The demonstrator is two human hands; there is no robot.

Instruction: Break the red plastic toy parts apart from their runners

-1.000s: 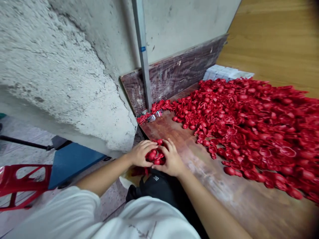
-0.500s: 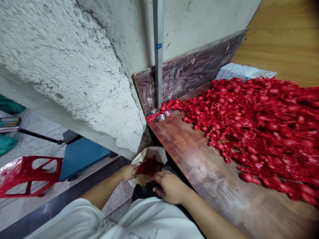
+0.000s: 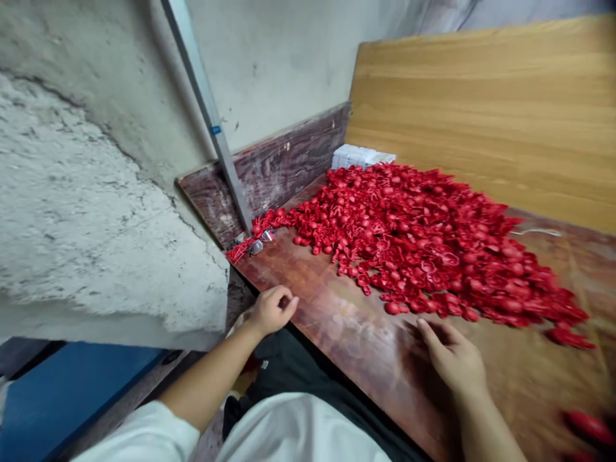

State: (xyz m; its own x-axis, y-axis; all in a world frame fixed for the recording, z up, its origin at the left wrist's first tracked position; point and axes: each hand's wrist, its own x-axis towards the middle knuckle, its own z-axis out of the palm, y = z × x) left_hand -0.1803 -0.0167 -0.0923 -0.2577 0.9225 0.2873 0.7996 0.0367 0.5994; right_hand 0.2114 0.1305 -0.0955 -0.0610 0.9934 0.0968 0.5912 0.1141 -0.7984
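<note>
A large heap of small red plastic pieces [image 3: 423,244] spreads across the reddish-brown wooden tabletop [image 3: 327,333]. My right hand [image 3: 452,356] lies open on the wood with its fingers spread, just below the heap's near edge and close to a few stray pieces. My left hand [image 3: 274,311] is curled loosely at the table's near edge, with nothing showing in its fingers. A thin trail of red pieces runs towards the corner, where small metal-rimmed items [image 3: 256,248] lie among them.
A stack of white packets [image 3: 360,156] stands behind the heap, against a light wooden panel [image 3: 481,122]. A metal upright strip [image 3: 212,122] runs up a rough concrete wall [image 3: 96,212]. A blue board [image 3: 72,398] lies low at the left.
Both hands have risen from the white bag at my lap to the tabletop. The red bunch is no longer in them. My right hand has moved right, and the view has turned.
</note>
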